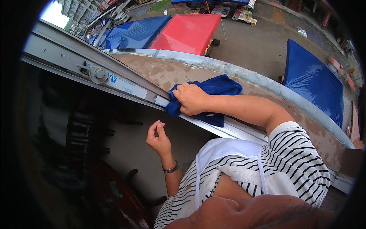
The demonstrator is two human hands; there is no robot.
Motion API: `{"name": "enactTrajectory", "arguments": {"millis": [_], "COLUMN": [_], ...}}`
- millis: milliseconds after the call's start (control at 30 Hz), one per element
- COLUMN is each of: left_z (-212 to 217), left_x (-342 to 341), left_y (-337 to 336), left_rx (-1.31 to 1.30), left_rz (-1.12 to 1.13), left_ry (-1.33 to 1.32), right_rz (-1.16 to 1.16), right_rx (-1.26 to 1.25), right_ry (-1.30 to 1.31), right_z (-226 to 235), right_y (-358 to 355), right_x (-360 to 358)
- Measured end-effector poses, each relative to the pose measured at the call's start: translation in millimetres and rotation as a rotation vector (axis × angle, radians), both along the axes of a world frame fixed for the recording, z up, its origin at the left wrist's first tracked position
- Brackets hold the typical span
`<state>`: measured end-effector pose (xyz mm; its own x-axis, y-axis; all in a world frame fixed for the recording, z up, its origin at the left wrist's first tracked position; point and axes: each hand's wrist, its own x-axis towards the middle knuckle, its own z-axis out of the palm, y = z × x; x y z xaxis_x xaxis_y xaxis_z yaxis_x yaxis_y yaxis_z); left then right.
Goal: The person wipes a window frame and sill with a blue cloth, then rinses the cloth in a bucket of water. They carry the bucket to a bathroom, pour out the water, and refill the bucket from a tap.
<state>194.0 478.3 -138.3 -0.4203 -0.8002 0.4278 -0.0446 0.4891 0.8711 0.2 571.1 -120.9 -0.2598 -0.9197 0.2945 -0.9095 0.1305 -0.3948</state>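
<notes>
My right hand (191, 99) is closed around a bunched blue cloth (222, 86), pressing it on the edge of a silver metal window frame (55, 53). Part of the cloth spreads over the outer side, and a corner hangs inward below my wrist. Along the frame, to the left of the cloth, sits a round grey latch (98, 74) beside a blue-and-white sticker (127, 87). My left hand (159, 139) hovers on the inner side, apart from the frame. Its fingers are curled to the thumb, with nothing visible between them.
Outside runs a curved ledge (167, 73) with a pale rim, high above a street. Below stand a red canopy (187, 32) and blue canopies (312, 80). Indoors, a dark reddish wooden table (114, 194) and a dark wooden chair (82, 131) are at the lower left.
</notes>
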Motion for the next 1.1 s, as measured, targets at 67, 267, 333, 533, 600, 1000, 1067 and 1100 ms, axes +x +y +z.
{"name": "enactTrajectory", "arguments": {"millis": [67, 267, 333, 533, 600, 1000, 1067, 1100], "left_z": [-3.3, 13.7, 18.6, 47.8, 46.2, 18.1, 20.6, 22.3], "left_x": [5.5, 26.6, 23.7, -30.8, -53.9, -107.5, -109.5, -113.4], "left_y": [-8.0, -31.9, -44.2, -48.8, -40.8, -34.9, -37.0, -37.3], "left_rx": [0.050, -0.141, -0.112, -0.362, -0.435, -0.491, -0.587, -0.536], "left_rz": [-0.040, 0.017, 0.017, -0.165, -0.186, 0.136, 0.139, 0.097], "left_ry": [-0.009, -0.076, -0.031, -0.012, -0.032, -0.008, -0.011, 0.046], "right_rz": [0.094, 0.420, 0.356, 0.240, 0.185, 0.122, 0.216, 0.256], "right_rx": [0.093, 0.578, 0.705, -0.071, -0.146, -0.031, -0.004, 0.020], "right_ry": [0.051, 0.173, -0.109, -0.379, -0.300, 0.130, 0.111, 0.082], "right_z": [11.4, 53.5, 101.6, 147.5, 123.3, -19.1, -11.6, -10.4], "right_y": [11.0, 83.8, 93.2, -3.5, -69.1, -156.3, -134.8, -116.8], "right_x": [-10.3, -46.9, -75.6, -130.0, -147.5, -97.7, -100.9, -101.4]}}
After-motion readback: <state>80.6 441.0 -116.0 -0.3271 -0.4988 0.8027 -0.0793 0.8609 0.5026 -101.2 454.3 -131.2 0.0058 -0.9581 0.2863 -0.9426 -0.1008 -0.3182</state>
